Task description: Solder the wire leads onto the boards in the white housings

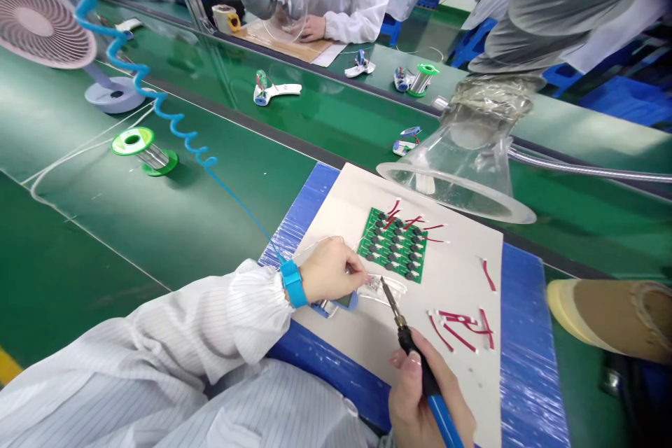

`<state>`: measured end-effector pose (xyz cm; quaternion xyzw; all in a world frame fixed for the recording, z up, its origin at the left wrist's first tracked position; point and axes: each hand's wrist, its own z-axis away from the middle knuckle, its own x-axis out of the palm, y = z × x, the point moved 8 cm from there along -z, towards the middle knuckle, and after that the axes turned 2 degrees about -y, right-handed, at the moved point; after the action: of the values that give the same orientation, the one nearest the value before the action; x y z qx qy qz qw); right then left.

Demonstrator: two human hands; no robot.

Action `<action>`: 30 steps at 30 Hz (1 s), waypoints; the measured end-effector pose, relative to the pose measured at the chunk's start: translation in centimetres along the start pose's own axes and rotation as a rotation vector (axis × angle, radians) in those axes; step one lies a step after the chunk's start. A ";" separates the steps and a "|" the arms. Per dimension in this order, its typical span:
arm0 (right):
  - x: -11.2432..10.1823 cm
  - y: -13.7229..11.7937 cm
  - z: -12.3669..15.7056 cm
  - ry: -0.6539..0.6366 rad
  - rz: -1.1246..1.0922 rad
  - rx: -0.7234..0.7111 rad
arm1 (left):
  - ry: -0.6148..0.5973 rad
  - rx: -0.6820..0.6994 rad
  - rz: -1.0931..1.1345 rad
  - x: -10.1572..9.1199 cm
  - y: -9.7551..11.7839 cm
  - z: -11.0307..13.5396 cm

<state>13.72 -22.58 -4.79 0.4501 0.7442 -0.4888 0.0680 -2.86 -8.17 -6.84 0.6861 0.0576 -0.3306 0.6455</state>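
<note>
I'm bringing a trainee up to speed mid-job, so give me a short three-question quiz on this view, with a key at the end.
1. Multiple choice: What does the right hand hold?
A) a solder spool
B) a soldering iron
C) a fan
2. True or false: The green circuit board lies on the pale sheet.
3. Fill in the blank: The left hand has a ____ band around its wrist.

Key:
1. B
2. True
3. blue
</note>
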 end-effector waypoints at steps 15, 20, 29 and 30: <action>-0.2 -0.2 -0.1 0.042 -0.061 0.012 | 0.013 -0.022 -0.020 0.1 -0.3 0.2; -0.1 0.1 0.1 0.038 -0.055 0.085 | 0.004 -0.034 0.007 0.0 -0.2 0.1; -0.1 0.1 0.1 0.044 0.023 0.188 | -0.270 0.229 -0.243 -2.1 2.9 2.6; -0.1 0.0 0.0 0.034 0.036 0.194 | -0.271 0.226 -0.261 -2.7 2.9 2.7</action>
<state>13.79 -22.61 -4.78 0.4763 0.6861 -0.5495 0.0203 -4.57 -10.23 -2.84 0.6901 0.0211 -0.5050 0.5180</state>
